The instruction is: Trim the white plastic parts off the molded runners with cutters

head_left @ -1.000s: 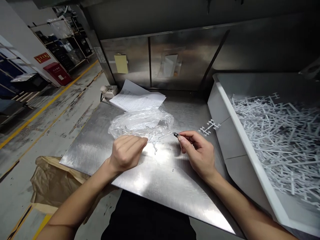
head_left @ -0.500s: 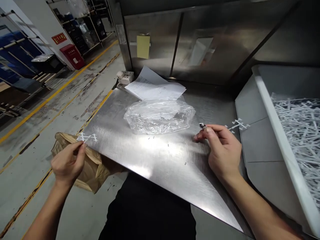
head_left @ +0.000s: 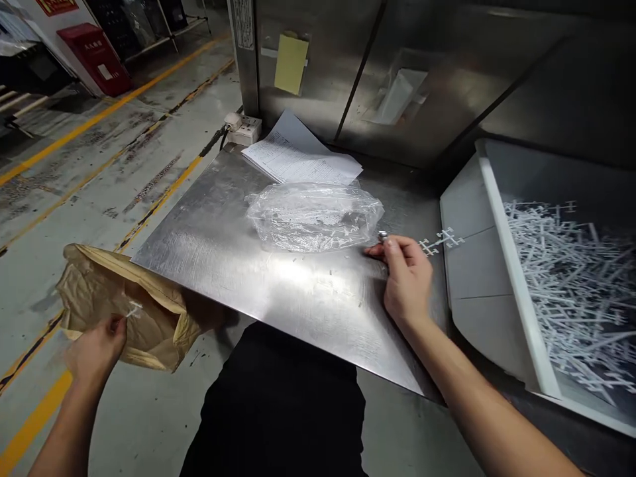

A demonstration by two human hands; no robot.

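My left hand (head_left: 97, 348) is over the mouth of a brown paper bag (head_left: 89, 271) at the table's left edge. Its fingers pinch a small white branched plastic piece (head_left: 133, 309), partly lost against the bag. On the right, my right hand (head_left: 410, 275) is closed on a small dark tool with a shiny end (head_left: 382, 235); most of it is hidden by the fingers. Just beyond that hand another white branched plastic piece (head_left: 447, 237) lies beside the grey bin. A crumpled clear plastic bag (head_left: 313, 215) rests on the metal table (head_left: 278, 298) between my hands.
A large grey bin (head_left: 514, 278) full of white branched plastic pieces (head_left: 571, 298) stands at the right. Printed papers (head_left: 303, 149) and a white power socket (head_left: 246, 129) are at the back. Tiny grey bits are scattered on the tabletop.
My left hand has moved left and down from the table's middle to the paper bag, carrying the white branched plastic piece. My right hand has kept its hold on the small tool. The view has shifted.
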